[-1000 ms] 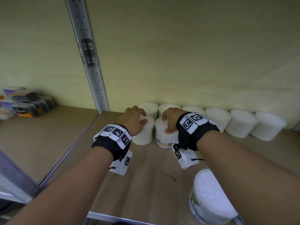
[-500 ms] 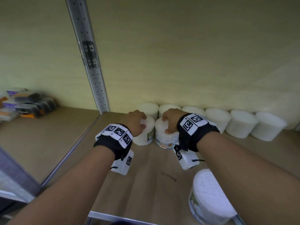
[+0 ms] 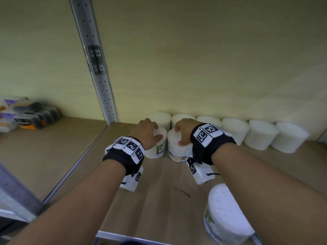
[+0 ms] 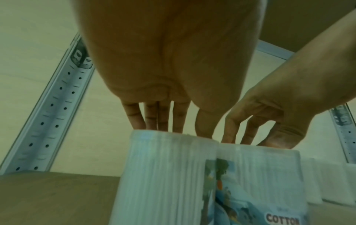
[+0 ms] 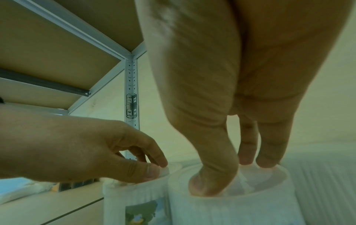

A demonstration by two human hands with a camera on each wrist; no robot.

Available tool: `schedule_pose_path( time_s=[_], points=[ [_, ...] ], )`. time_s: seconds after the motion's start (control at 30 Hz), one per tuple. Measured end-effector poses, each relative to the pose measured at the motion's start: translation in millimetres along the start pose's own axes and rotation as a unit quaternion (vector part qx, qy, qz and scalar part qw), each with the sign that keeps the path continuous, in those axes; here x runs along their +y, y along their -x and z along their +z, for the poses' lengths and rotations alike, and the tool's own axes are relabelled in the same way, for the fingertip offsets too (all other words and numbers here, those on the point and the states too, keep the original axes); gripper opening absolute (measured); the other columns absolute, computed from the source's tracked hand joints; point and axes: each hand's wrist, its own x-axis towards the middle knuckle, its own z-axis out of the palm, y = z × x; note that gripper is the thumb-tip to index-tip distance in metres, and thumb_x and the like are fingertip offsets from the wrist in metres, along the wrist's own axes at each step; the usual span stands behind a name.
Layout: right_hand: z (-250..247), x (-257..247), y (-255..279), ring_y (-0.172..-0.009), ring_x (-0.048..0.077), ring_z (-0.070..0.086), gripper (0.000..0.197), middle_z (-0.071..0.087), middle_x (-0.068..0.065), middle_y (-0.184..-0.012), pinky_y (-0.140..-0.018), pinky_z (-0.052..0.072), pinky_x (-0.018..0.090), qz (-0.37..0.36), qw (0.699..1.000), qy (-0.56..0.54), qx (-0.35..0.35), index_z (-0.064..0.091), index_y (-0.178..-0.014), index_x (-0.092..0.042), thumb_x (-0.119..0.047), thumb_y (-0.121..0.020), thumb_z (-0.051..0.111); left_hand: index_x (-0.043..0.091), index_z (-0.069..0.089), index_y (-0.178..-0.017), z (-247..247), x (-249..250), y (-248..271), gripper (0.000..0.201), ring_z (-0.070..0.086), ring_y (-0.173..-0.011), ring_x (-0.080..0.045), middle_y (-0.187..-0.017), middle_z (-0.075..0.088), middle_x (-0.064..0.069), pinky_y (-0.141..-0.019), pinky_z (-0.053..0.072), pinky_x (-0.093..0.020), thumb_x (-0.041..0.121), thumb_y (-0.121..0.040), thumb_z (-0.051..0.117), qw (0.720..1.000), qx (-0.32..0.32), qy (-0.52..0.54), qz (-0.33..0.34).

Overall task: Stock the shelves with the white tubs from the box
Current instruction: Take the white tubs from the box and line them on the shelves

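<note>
While set upright in front of the back row, two tubs side by side: left tub under left hand, right tub under right hand (fingertips curled on each lid). Row at twelve o'clock, touching or not unclear.

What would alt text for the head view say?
Two hands, left hand and right hand, each rest on a white round plastic tub on a wooden shelf, before a back row of six identical tubs.

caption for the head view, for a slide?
Left hand and right hand each rest on a white cylindrical plastic tub before the back row on the wooden shelf.
</note>
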Motion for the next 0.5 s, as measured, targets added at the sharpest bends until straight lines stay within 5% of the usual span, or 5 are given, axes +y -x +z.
schedule_pose_path(
  time_s=[0.2, 0.37, 0.5],
  points=[
    [3, -1, -1, -0.146, 0.027, 0.023, 0.077, 0.019, 0.011, -0.159, -0.117, 0.022, 0.034, 0.007, 1.000, -0.017, -0.014, 0.019, -0.153, -0.011, -0.038, -0.092, 0.057, 0.014, 0.050, -0.132, -8, -2, -3, 0.045, 0.043, -0.127, -0.026, -0.136, 0.046, -0.009, -0.106, 0.036, -0.036, 0.029, -0.090, 0.060, 0.998, -0.047, 0.028, 0.014],
    [7, 0, -9, -0.142, 0.029, 0.031, 0.086, 0.025, 0.009, -0.156, -0.114, 0.030, 0.038, 0.013, 1.000, -0.005, -0.003, 0.024, -0.151, -0.016, -0.047, -0.083, 0.065, 0.014, 0.045, -0.138, -16, -3, 2, 0.044, 0.037, -0.136, -0.024, -0.148, 0.038, -0.006, -0.108, 0.030, -0.029, 0.012, -0.094, 0.053, 0.994, -0.091, 0.050, 0.039],
    [-2, -5, 6, -0.141, 0.025, 0.033, 0.061, 0.032, 0.012, -0.152, -0.113, 0.026, 0.029, 0.012, 1.000, -0.013, -0.020, 0.032, -0.148, -0.006, -0.024, -0.094, 0.057, 0.015, 0.048, -0.133, -18, -1, 3, 0.040, 0.039, -0.131, -0.027, -0.140, 0.040, -0.008, -0.107, 0.034, -0.033, 0.025, -0.095, 0.053, 0.998, -0.048, 0.042, 0.023]
  ],
)
